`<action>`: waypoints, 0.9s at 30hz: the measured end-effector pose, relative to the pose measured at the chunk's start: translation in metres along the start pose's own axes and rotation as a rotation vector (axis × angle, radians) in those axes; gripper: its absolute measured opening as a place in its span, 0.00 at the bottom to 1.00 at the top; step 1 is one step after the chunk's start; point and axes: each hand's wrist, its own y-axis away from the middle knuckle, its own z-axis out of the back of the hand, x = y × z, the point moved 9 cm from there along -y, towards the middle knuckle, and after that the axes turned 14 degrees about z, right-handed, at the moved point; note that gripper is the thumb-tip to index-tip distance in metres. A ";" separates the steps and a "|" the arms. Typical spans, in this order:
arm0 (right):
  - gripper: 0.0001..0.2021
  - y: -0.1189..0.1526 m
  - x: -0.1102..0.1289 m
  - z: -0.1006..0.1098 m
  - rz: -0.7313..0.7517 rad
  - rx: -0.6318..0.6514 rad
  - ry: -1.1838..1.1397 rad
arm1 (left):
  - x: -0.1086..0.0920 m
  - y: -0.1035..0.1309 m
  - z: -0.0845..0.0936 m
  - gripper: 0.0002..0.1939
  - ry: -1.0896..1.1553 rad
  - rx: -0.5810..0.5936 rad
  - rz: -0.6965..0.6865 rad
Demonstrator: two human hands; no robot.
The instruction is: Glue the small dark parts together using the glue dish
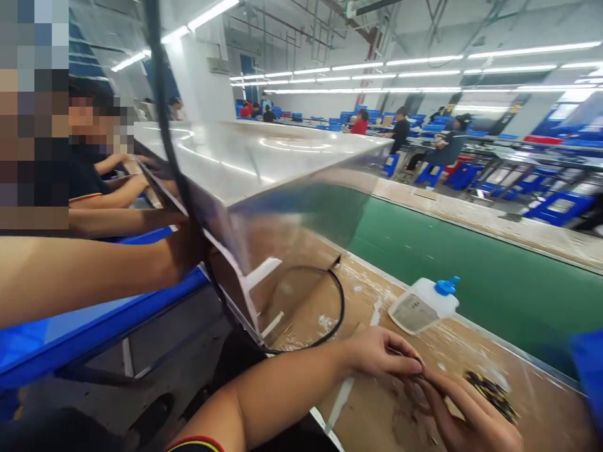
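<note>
Over the brown work surface [362,414], my left hand [384,355] and my right hand [466,408] meet at their fingertips. Both pinch a small dark piece [419,368], mostly hidden between the fingers. Just beyond my hands lies a white bottle [421,307] with a blue cap. To the right of my right hand, partly behind it, is a pile of small black and yellow parts [492,392].
A clear-walled cover [282,220] with a black cable [342,301] stands at centre left. Beyond the surface runs a green belt [447,257]. Another person's arm [94,276] reaches in at left above a blue tray [117,314]. People sit at far tables.
</note>
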 end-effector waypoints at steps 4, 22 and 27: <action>0.09 -0.013 0.014 -0.005 0.017 0.040 -0.022 | -0.010 0.012 0.000 0.42 0.035 0.004 -0.021; 0.09 -0.011 0.007 0.001 -0.289 -0.152 -0.239 | -0.041 0.032 -0.017 0.22 0.152 0.131 -0.220; 0.08 -0.009 0.007 0.004 -0.301 -0.182 -0.191 | -0.041 0.031 -0.010 0.21 0.098 0.071 -0.268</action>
